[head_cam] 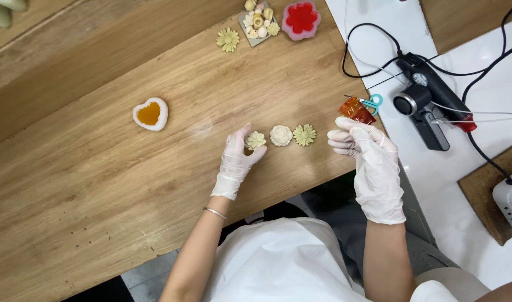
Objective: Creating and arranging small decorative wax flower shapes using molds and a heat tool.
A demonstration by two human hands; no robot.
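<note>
Both my hands wear white gloves. My left hand (235, 159) pinches a small cream flower-shaped piece (255, 140) on the wooden table (99, 184). To its right lie a round cream rose-shaped piece (280, 135) and a pale green daisy-shaped piece (304, 135) in a row. My right hand (368, 162) rests at the table's right edge, fingertips touching an orange translucent wrapper (356, 109) beside small teal-handled scissors (372, 102); whether it grips the wrapper I cannot tell.
A white heart-shaped mould with orange filling (151, 113) lies to the left. At the far edge sit a daisy piece (228, 39), a small tray of cream flowers (258, 21) and a red flower mould (301, 19). A black device with cables (426, 98) lies on the white surface at right.
</note>
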